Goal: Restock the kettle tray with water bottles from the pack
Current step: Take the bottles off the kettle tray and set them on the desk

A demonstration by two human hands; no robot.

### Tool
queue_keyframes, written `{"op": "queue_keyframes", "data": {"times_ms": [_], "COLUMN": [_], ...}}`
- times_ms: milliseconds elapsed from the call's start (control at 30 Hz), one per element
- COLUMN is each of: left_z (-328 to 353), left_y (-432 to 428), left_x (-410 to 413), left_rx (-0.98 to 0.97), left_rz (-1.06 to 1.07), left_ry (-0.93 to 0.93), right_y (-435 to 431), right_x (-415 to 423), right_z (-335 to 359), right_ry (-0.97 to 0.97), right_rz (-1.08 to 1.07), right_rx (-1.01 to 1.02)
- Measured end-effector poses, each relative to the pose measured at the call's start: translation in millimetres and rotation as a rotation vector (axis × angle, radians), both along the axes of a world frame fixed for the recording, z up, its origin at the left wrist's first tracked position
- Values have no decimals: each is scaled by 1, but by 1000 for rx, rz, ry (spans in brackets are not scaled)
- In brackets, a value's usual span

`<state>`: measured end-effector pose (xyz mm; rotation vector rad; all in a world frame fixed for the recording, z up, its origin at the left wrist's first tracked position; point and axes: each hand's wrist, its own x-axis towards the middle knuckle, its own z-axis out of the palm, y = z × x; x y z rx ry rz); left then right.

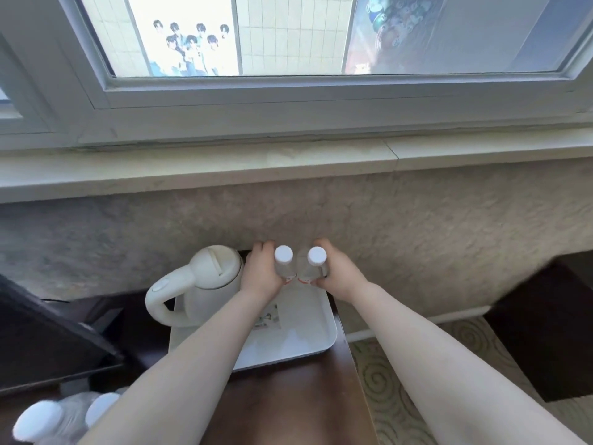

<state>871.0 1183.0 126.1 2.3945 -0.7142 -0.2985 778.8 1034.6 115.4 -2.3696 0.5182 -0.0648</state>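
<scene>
A white tray (316, 340) lies on a dark wooden table, with a white electric kettle (205, 284) standing on its left part. Two clear water bottles with white caps stand upright side by side at the tray's far end. My left hand (261, 273) is wrapped around the left bottle (284, 261). My right hand (337, 273) grips the right bottle (316, 263). The bottles almost touch each other. The pack of bottles (61, 415) shows at the bottom left, with white caps visible; my left forearm hides part of it.
The dark table (288, 396) ends on the right above patterned carpet (385, 390). A rough wall and a window sill (288, 162) rise just behind the tray. Dark furniture stands at the left (48, 342) and right (545, 332). A small printed card (268, 317) lies in the tray.
</scene>
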Motion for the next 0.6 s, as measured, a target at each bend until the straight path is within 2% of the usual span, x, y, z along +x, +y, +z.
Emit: {"op": "queue_keyframes", "data": {"times_ms": [200,400,600], "left_z": [10,39,53], "left_y": [19,39,80], "left_x": [-8,-24,-58], "left_rx": [-125,-216,-287], "left_rz": [-40,-112,-177], "left_ry": [4,-98,-97], "right_y": [-2,6,33], "right_x": [-20,-41,-76], "right_z": [14,50,71], "right_ry": [-142,-271,-207], "right_rz": [31,72,95], "right_rx": [5,63,100]}}
